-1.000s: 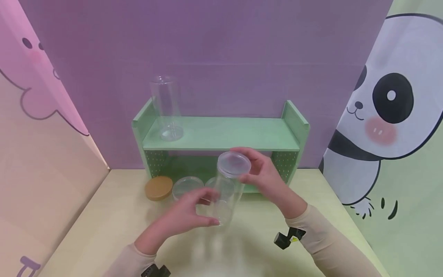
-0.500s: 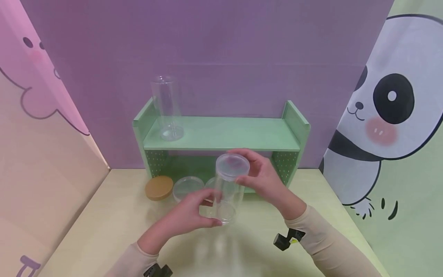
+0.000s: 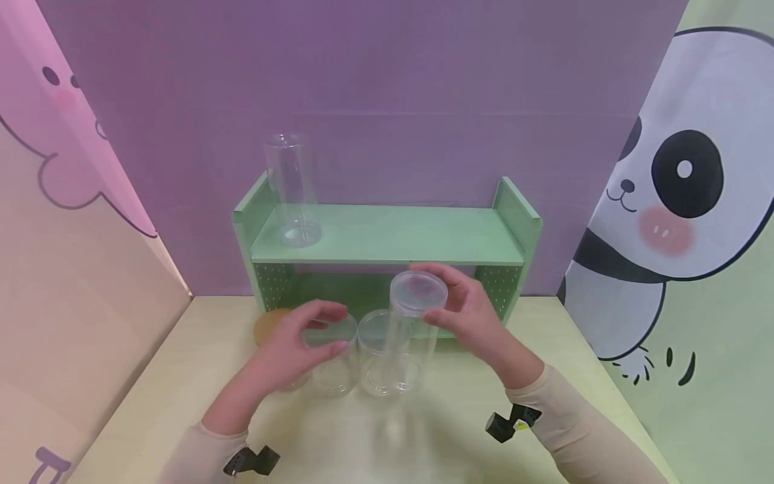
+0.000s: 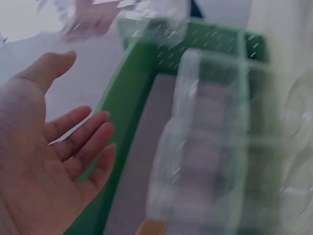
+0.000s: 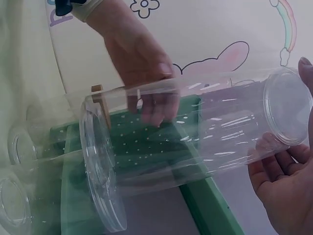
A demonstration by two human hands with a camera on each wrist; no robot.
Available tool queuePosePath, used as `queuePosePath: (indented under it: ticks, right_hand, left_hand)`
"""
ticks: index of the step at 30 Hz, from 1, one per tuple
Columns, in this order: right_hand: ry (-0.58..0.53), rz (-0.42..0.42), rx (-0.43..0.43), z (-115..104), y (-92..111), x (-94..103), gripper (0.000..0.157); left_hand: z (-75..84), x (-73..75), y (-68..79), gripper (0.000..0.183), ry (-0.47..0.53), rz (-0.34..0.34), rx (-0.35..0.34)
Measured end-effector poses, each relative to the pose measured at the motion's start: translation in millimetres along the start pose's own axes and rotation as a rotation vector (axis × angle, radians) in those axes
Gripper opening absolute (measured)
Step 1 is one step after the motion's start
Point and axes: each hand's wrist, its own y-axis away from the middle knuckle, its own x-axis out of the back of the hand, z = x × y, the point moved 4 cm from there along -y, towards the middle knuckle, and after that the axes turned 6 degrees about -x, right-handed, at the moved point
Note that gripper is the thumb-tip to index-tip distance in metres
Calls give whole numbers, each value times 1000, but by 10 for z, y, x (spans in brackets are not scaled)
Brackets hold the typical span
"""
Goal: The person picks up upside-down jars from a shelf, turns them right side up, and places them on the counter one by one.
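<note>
My right hand [image 3: 465, 309] grips a tall clear jar [image 5: 220, 132] near its top, thumb and fingers around the clear lid [image 3: 418, 293]. The jar is upright in front of the shelf; whether its base touches the table, I cannot tell. My left hand [image 3: 284, 353] hovers to the left with fingers loosely curved and nothing in them, as the left wrist view also shows. Behind it stand a jar with an orange-brown lid [image 3: 266, 326], partly hidden, and a clear-lidded jar [image 3: 334, 376]. Another clear-lidded jar [image 3: 370, 366] stands beside the held one.
A green two-tier shelf [image 3: 399, 235] stands against the purple back wall. On its upper board, at the left, is a clear jar [image 3: 293, 188], which looks uncovered. Cartoon-printed panels flank the pale wooden table [image 3: 363, 450].
My left hand has moved away from the held jar to the left, now in front of the standing jars. My right hand and its jar have shifted slightly right.
</note>
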Motion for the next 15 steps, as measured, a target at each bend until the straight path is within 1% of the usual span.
queuePosePath:
  ticks: [3,7,9,11,13,15]
  right_hand:
    - [14,17,-15,25,25,42,87]
    - [25,36,-34,37,50,84,85]
    - [29,41,-37,38,59,102,83]
    - [30,45,-38,42,67,121,82]
    - [33,47,-39,49,74,136,82]
    - [31,48,-42,60,80,151,82]
  left_hand:
    - [-53,280,7,42,-53,151,49]
    - [-137,620,3,30,-124,413,114]
    - [-190,763,-13,26,-168,553,115]
    - [-238,883,-33,26,-215,670,102]
    - [-290,973,-65,28,-268,746,88]
    - [-342,1035,-106,35,-305,785,92]
